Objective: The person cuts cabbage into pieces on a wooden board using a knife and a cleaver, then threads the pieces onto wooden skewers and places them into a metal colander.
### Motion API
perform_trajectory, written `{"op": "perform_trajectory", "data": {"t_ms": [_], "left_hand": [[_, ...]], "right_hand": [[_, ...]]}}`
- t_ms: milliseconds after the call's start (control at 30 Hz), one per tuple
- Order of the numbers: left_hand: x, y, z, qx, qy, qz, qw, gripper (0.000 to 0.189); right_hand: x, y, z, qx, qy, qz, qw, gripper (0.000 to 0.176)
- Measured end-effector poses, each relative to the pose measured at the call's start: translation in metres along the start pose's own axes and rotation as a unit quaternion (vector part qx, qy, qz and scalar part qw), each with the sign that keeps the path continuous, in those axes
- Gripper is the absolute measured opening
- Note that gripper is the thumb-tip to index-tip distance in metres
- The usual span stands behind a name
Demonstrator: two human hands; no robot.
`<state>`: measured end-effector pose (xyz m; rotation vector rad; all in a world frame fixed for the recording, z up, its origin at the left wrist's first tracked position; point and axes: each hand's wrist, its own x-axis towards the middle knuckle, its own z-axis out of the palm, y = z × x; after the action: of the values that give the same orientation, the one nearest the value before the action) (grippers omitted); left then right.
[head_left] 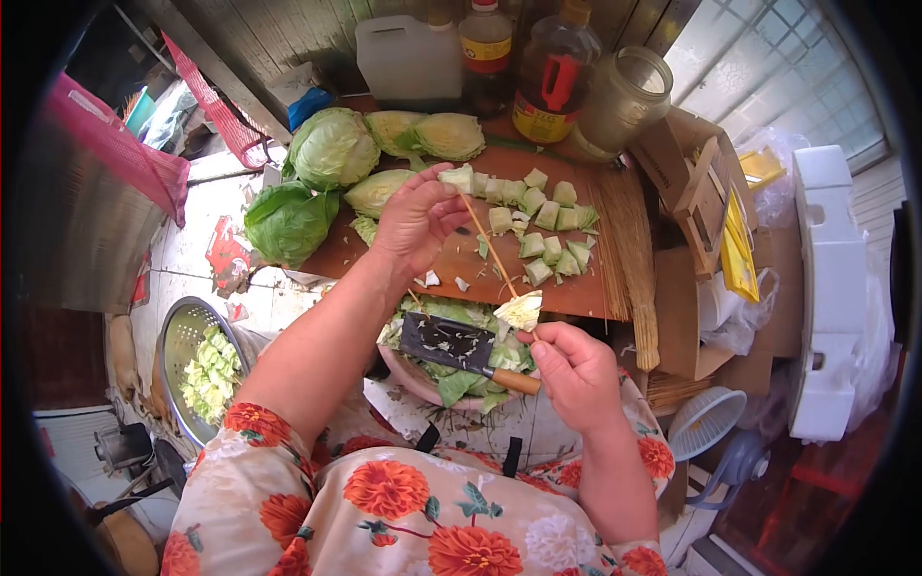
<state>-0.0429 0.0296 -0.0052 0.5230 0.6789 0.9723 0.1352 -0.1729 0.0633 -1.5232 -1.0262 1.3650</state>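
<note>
Between the fingertips of my left hand (420, 219) is a pale cabbage chunk (457, 179), close over the wooden board (375, 261). The tip of a thin wooden skewer (488, 240) meets this chunk. Lower down, another cabbage piece (520, 312) is threaded on the skewer, just above the pinched fingers of my right hand (579, 377), which grip its lower end. Several cut cabbage chunks (547, 214) lie on the board beyond. Below my hands, a cleaver (447, 343) with a wooden handle rests across a basin (408, 374) of cabbage leaves.
Whole cabbages (333, 149) and cut halves (448, 137) sit at the board's back left. A bundle of thin sticks (622, 245) lies along its right side. Bottles (557, 72) and jars stand behind. At left is a metal colander (175, 350) holding cabbage; cardboard boxes (677, 331) stand right.
</note>
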Motion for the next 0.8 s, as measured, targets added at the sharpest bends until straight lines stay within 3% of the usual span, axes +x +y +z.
{"op": "perform_trajectory", "data": {"t_ms": [267, 533, 667, 800], "left_hand": [[-0.006, 0.013, 0.002, 0.015, 0.02, 0.029, 0.999, 0.039], [-0.008, 0.014, 0.007, 0.198, 0.016, 0.151, 0.968, 0.038], [-0.009, 0.014, 0.01, 0.215, 0.002, 0.159, 0.964, 0.037], [-0.01, 0.015, 0.016, 0.135, 0.015, 0.115, 0.984, 0.031]], "right_hand": [[0.002, 0.001, 0.007, 0.038, -0.011, 0.005, 0.999, 0.016], [0.005, 0.014, 0.012, 0.09, -0.021, -0.001, 0.996, 0.016], [0.004, 0.011, 0.016, 0.117, -0.035, 0.01, 0.992, 0.016], [0.002, 0.008, 0.017, 0.111, -0.027, 0.021, 0.993, 0.016]]}}
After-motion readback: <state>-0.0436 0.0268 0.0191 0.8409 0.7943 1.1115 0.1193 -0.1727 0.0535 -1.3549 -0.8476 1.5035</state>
